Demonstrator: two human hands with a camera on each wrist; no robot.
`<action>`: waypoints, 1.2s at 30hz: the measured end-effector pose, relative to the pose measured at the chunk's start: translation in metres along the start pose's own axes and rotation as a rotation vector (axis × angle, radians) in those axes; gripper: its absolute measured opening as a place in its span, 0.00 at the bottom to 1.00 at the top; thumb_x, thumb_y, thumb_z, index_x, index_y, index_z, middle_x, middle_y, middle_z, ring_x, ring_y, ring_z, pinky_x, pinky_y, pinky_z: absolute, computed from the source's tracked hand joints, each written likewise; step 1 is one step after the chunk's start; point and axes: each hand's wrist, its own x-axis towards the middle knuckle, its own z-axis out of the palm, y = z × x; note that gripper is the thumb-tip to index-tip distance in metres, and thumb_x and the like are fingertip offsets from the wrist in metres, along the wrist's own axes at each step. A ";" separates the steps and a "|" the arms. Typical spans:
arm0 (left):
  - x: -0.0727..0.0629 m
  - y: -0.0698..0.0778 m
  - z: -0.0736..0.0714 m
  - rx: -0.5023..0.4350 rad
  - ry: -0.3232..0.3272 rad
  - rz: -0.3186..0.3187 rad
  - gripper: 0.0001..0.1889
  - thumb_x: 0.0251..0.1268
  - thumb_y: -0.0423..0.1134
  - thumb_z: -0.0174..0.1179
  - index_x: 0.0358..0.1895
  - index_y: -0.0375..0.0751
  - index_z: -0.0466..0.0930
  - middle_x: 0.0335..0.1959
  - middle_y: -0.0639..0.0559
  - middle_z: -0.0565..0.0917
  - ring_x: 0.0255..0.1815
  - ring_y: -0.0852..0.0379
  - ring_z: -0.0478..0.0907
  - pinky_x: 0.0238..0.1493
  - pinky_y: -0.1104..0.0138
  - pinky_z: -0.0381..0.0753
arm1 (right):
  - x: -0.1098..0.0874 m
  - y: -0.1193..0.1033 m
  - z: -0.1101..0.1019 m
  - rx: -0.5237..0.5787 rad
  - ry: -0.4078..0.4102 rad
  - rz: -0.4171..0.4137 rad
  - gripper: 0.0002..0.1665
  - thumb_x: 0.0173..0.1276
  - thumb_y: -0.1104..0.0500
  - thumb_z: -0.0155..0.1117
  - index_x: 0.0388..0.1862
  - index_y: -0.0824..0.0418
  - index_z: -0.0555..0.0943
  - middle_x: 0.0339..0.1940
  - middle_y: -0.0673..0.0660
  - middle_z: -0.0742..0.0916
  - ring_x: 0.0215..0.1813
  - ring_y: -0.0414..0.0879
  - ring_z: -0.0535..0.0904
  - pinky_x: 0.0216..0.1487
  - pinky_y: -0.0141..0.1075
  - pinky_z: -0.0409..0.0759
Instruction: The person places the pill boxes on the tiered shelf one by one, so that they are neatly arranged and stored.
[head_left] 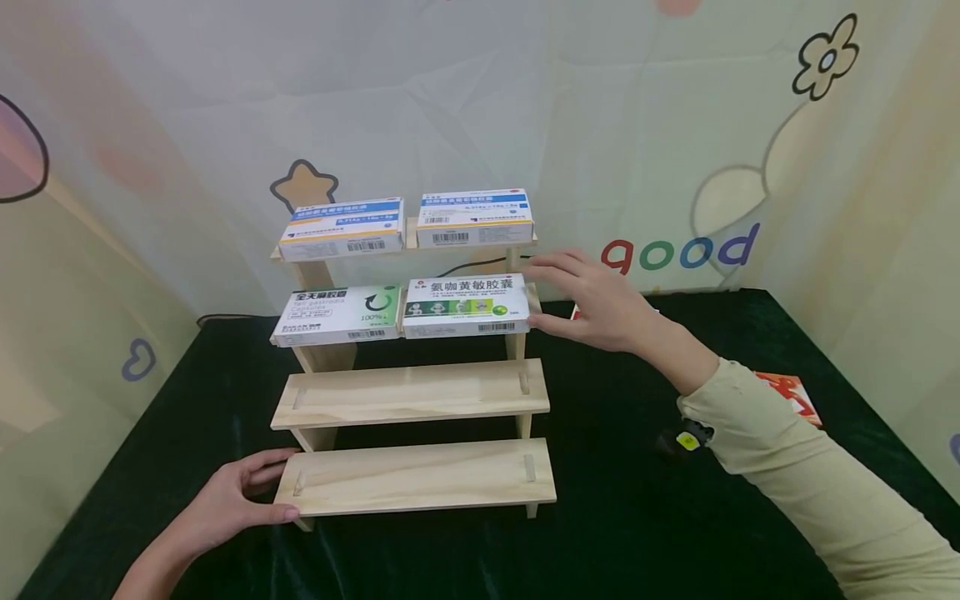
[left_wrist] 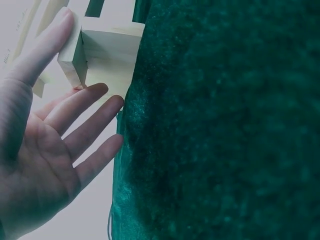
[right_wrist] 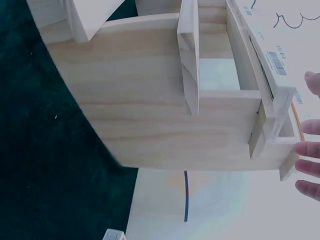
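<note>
A stepped wooden display rack point(head_left: 412, 479) has several tiers. My left hand point(head_left: 228, 498) holds the left end of its lowest shelf, thumb at the front edge and fingers at the rear. In the left wrist view, the left hand point(left_wrist: 50, 145) has its other fingers spread beside the rack. My right hand point(head_left: 600, 304) is at the second tier's right end, fingers extended, thumb by the white-and-green medicine box point(head_left: 467, 307). Left of that lies another medicine box point(head_left: 337, 315). Two blue-and-white medicine boxes point(head_left: 345, 227) lie on the top tier.
Dark green cloth point(head_left: 637, 500) covers the table. Behind the right forearm lies an orange-red box point(head_left: 791, 396). Another box corner point(right_wrist: 115, 235) shows in the right wrist view. A printed curtain point(head_left: 480, 100) hangs behind, with a black cable point(head_left: 476, 265) near it.
</note>
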 end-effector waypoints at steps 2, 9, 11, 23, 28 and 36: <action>-0.001 0.001 0.000 0.026 0.008 0.003 0.36 0.54 0.40 0.64 0.63 0.26 0.58 0.61 0.28 0.65 0.61 0.33 0.63 0.46 0.57 0.76 | -0.003 0.002 -0.002 -0.001 0.007 -0.001 0.33 0.56 0.46 0.65 0.57 0.60 0.73 0.58 0.60 0.76 0.60 0.53 0.67 0.55 0.49 0.70; -0.001 0.001 -0.001 0.071 0.018 0.021 0.36 0.54 0.40 0.64 0.63 0.27 0.59 0.60 0.29 0.66 0.60 0.35 0.65 0.46 0.56 0.76 | -0.015 0.011 -0.010 -0.021 -0.021 0.064 0.33 0.57 0.47 0.64 0.59 0.61 0.72 0.59 0.61 0.75 0.61 0.55 0.66 0.57 0.52 0.67; -0.002 0.001 -0.001 0.065 0.018 0.023 0.36 0.54 0.40 0.64 0.63 0.27 0.59 0.60 0.29 0.67 0.60 0.35 0.65 0.46 0.57 0.76 | -0.018 0.014 -0.013 -0.030 -0.033 0.093 0.33 0.58 0.47 0.63 0.60 0.61 0.71 0.60 0.61 0.74 0.62 0.56 0.66 0.58 0.53 0.66; -0.003 0.002 0.001 0.034 0.025 0.034 0.37 0.54 0.40 0.64 0.63 0.26 0.57 0.59 0.29 0.68 0.61 0.33 0.63 0.46 0.58 0.77 | -0.040 0.027 -0.025 -0.077 -0.084 0.164 0.33 0.59 0.48 0.61 0.61 0.61 0.69 0.61 0.63 0.73 0.61 0.58 0.65 0.55 0.55 0.68; -0.002 0.002 0.001 0.046 0.014 0.023 0.37 0.54 0.40 0.64 0.63 0.26 0.58 0.59 0.29 0.68 0.59 0.32 0.65 0.48 0.51 0.74 | -0.054 0.033 -0.027 -0.089 -0.096 0.224 0.37 0.56 0.46 0.64 0.62 0.59 0.68 0.61 0.63 0.73 0.61 0.58 0.66 0.53 0.55 0.69; -0.002 0.000 0.001 0.058 0.016 0.017 0.36 0.54 0.40 0.64 0.63 0.26 0.58 0.58 0.29 0.69 0.58 0.31 0.66 0.50 0.47 0.71 | -0.075 0.045 -0.029 -0.105 -0.113 0.283 0.39 0.55 0.44 0.65 0.62 0.58 0.68 0.61 0.62 0.72 0.62 0.58 0.65 0.53 0.56 0.69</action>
